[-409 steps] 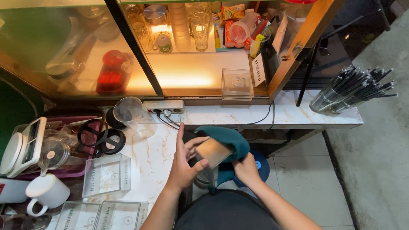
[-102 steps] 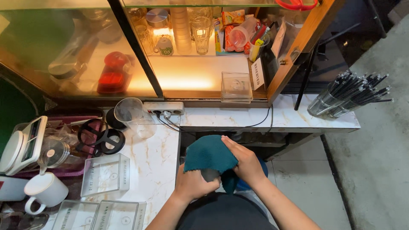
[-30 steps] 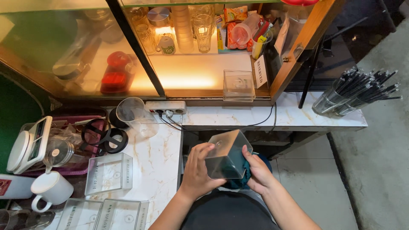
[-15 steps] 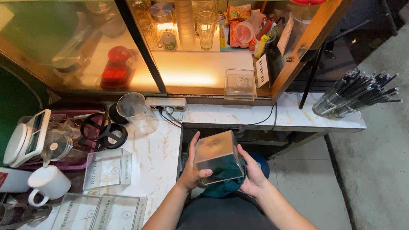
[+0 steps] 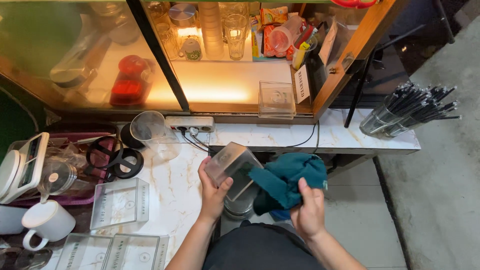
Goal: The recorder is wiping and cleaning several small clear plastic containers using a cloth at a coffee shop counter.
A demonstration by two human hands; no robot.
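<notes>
1. Nearest: the person's dark lap at the lower edge; both forearms rise from it toward the counter.
2. Right hand closed on a bunched teal cloth; thumb lies over the top of the cloth, the other fingers are curled beneath it and mostly hidden; one end of the cloth reaches the clear box.
3. Left hand clamped on a clear plastic box; thumb on the near face, fingers wrapped round the far left side; the box is held tilted, off the counter, just past the counter's edge, above a round metal thing that is partly hidden.
4. White marble counter to the left of the hands; on it three more clear boxes: one upright, near the left forearm, two flat at the lower edge.
5. Further left: a white mug; a glass jar; a white kitchen scale, tipped up.
6. Beyond the held box: a clear measuring jug lying tilted; black round rings beside it; a white power strip with cables plugged in.
7. Far: a lit wooden display cabinet; another clear box on its sill; glasses and snack packets on its shelf.
8. Far right: a bundle of black straws in clear holders, on the counter's right end.
</notes>
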